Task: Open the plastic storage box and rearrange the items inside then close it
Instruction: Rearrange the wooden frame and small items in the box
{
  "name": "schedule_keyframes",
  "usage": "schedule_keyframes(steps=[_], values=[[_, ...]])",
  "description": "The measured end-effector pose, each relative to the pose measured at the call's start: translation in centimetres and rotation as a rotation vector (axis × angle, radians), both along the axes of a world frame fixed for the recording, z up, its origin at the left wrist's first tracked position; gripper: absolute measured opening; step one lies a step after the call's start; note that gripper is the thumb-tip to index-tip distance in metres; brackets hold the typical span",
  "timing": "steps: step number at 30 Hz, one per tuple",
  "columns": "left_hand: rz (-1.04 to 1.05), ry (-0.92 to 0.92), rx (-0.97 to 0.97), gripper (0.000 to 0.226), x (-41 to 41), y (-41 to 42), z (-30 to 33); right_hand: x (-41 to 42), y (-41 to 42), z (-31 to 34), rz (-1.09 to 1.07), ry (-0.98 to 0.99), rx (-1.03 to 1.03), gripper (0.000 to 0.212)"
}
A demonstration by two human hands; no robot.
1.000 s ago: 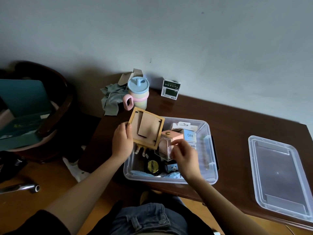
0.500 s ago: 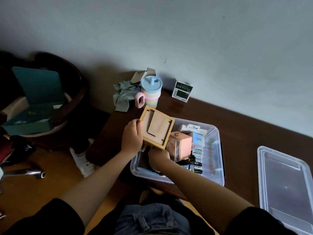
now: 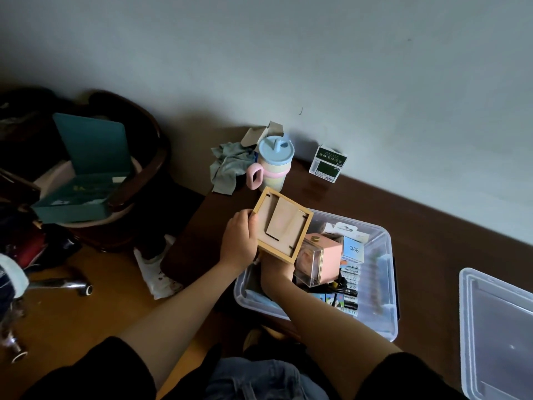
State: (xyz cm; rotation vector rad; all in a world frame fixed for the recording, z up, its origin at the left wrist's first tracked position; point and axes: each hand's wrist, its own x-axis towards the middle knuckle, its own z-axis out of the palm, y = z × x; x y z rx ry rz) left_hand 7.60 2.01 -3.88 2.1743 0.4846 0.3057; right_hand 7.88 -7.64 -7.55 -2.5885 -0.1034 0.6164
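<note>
Storage box (image 3: 386,284) sitting open at the counter's near edge, lid (image 3: 496,336) parked well off by the right-hand edge, out of the way. Left hand (image 3: 240,241) up over the box's left end, fingers (image 3: 250,219) curled around the edge of a wooden photo frame (image 3: 284,225), back panel and stand facing up, lifted clear, probably to free the space beneath. Right hand (image 3: 275,265) down inside the box under that frame, fingers hidden behind it, so can't tell whether gripping or just feeling around. Pink-and-clear box (image 3: 320,262) standing mid-box just beside that hand, blue Q88 carton (image 3: 354,249) behind it, battery packs (image 3: 350,287) flat on the bottom toward the right. Back by the wall edge: pastel cup (image 3: 272,167), grey cloth (image 3: 227,167), small green-labelled box (image 3: 328,164), all apart from the action. Rearranging in mid-flow by the look of it; closing some way off.
</note>
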Motion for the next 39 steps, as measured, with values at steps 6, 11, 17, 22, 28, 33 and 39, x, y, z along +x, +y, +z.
schedule_keyframes(steps=[6, 11, 17, 22, 28, 33, 39], values=[[0.003, 0.005, 0.004, 0.031, 0.0, 0.0, -0.1, 0.1, -0.7, -1.0, 0.239, -0.016, -0.214, 0.028], [-0.002, 0.021, 0.003, 0.032, 0.2, 0.1, 0.0, 0.0, 0.1, -0.8, 0.174, -0.007, -0.257, 0.026], [-0.010, 0.028, 0.006, 0.031, 0.1, 0.2, 0.2, -0.2, 0.7, -1.4, 0.300, 0.111, -0.303, 0.032], [-0.015, 0.007, 0.014, 0.031, 0.0, 0.2, 0.2, -0.1, 0.6, -0.6, 0.319, 0.109, -0.355, 0.032], [-0.013, -0.008, 0.011, 0.030, 0.0, 0.2, 0.2, 0.1, -0.5, -1.2, 0.496, 0.028, -0.491, 0.029], [-0.030, 0.003, 0.008, 0.031, 0.0, 0.3, 0.4, 0.1, -1.5, 0.2, 0.623, 0.032, -0.326, 0.027], [0.033, 0.046, -0.052, 0.032, 0.2, 0.1, 0.2, -0.3, -5.9, 3.0, 0.665, -0.058, -0.021, 0.022]])
